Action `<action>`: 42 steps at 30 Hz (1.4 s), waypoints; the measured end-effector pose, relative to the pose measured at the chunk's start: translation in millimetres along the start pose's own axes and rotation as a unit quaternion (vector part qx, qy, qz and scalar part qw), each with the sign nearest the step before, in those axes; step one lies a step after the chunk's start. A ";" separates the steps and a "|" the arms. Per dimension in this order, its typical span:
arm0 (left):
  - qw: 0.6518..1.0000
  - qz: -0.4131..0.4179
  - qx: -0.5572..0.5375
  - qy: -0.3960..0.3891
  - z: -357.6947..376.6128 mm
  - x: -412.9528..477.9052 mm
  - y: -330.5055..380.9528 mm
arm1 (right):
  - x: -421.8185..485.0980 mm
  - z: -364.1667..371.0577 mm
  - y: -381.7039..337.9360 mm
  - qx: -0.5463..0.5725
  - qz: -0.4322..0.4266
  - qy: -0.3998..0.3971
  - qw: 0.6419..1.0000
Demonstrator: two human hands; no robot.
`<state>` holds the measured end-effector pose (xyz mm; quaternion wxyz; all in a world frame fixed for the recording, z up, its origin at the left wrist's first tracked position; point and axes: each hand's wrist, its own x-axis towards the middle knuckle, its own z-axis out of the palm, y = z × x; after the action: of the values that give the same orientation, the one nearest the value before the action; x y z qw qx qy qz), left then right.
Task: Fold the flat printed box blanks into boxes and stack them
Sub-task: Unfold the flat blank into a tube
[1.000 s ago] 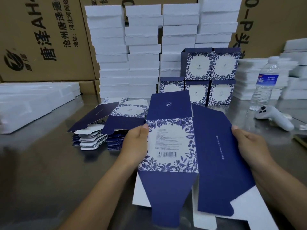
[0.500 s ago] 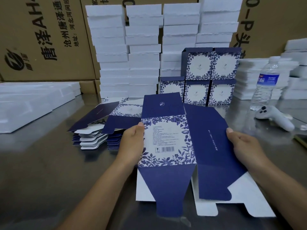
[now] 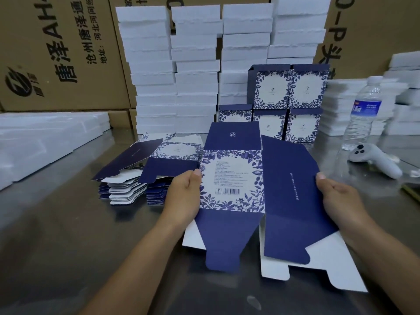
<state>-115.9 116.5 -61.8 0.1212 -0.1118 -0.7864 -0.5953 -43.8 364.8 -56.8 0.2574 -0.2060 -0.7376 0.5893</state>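
Centre left: spare flat blanks point(image 3: 159, 169) are piled on the steel table point(image 3: 56, 223). Centre: one box blank point(image 3: 231, 176) is gripped at its left edge by the left hand point(image 3: 185, 198), thumb on top. Finished boxes point(image 3: 288, 103) are stacked above it. Its right edge is gripped by the right hand point(image 3: 341, 201).

The navy-and-white printed card box blank point(image 3: 231, 178) is smooth, matt paperboard with a bare white underside. The grey metal tabletop point(image 3: 56, 223) is brushed and sheeny, and mirrors things dimly. At 12 o'clock, the stacked white foam slabs point(image 3: 147, 64) look matt with ragged edges. The brown cardboard cartons point(image 3: 56, 53) behind them are dull. At 2 o'clock stand a clear glossy plastic bottle point(image 3: 363, 114) and a smooth white plastic controller point(image 3: 375, 160).
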 end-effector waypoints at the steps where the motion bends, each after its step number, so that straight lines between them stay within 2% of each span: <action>1: 1.000 0.013 0.011 0.014 -0.3 0.1 0.1 | -0.7 0.6 -0.1 0.011 0.005 -0.005 1.000; 5: 0.999 0.009 -0.002 0.051 -0.9 0.7 -0.3 | -3.5 3.3 -2.3 0.066 0.029 -0.036 0.997; 11: 0.996 -0.019 -0.013 0.091 -3.6 4.4 -2.9 | -3.3 7.9 -2.9 0.046 -0.006 -0.059 0.997; 15: 0.996 -0.032 -0.017 0.083 -2.7 1.2 0.2 | -2.4 5.1 -0.2 0.001 -0.030 -0.036 0.999; 20: 0.991 -0.083 -0.101 0.027 -1.7 -0.9 4.9 | 0.6 2.7 1.7 -0.022 -0.045 -0.021 0.999; 23: 0.996 -0.058 -0.070 0.005 -0.7 -1.4 5.1 | 0.9 1.7 2.5 -0.018 -0.044 -0.005 0.999; 25: 0.998 -0.032 -0.045 0.022 -0.8 -0.4 4.4 | -1.4 2.2 0.9 0.006 -0.027 -0.009 1.000; 29: 0.997 -0.029 -0.033 0.056 -3.7 1.7 2.8 | -8.3 5.1 -3.1 0.075 0.013 -0.066 0.995; 34: 0.995 -0.041 -0.027 0.090 -7.9 4.6 0.6 | -12.4 5.3 -6.9 0.056 0.025 -0.100 0.993; 42: 0.983 -0.086 -0.156 0.034 -4.5 -0.1 7.5 | -12.9 2.6 -8.5 0.046 0.012 -0.075 0.996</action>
<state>-113.2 114.1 -53.9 0.0780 -0.0411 -0.6861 -0.7222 -35.3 353.1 -50.7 0.2039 -0.1580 -0.7246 0.6391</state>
